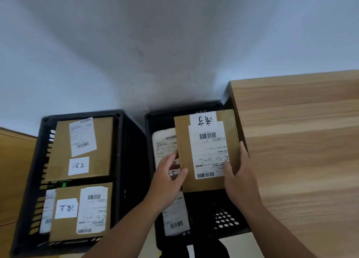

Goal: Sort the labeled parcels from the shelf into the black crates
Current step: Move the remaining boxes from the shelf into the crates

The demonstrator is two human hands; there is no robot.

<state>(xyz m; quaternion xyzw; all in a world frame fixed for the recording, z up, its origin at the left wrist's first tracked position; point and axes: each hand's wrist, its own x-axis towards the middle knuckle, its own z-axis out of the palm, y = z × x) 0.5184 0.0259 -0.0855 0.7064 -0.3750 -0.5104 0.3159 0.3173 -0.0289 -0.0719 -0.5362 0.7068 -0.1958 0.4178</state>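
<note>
Closest to us, both forearms come in from the bottom edge. Our left hand [169, 178] pinches the near-left corner of the brown parcel [209, 153], thumb on top and fingers curled along its left side. Our right hand [240, 172] grips the right edge, with the thumb on the shipping label and the fingers wrapped round the side. So both hands are clamped on the same box, one on each side.

It sits label-up over the far half of the right crate [223, 217], with a handwritten tag [203, 121] at its far end. We can't tell if it's resting on anything. In that crate there's a near white parcel [175, 217] and a far white parcel [163, 141], both partly hidden.

Just beside it is the left crate [128, 151], holding a near brown box [64, 228] and a far brown box [62, 156], both labeled and tagged. A wooden top [301, 151] runs along the right, and a pale wall [155, 44] is behind it all.
</note>
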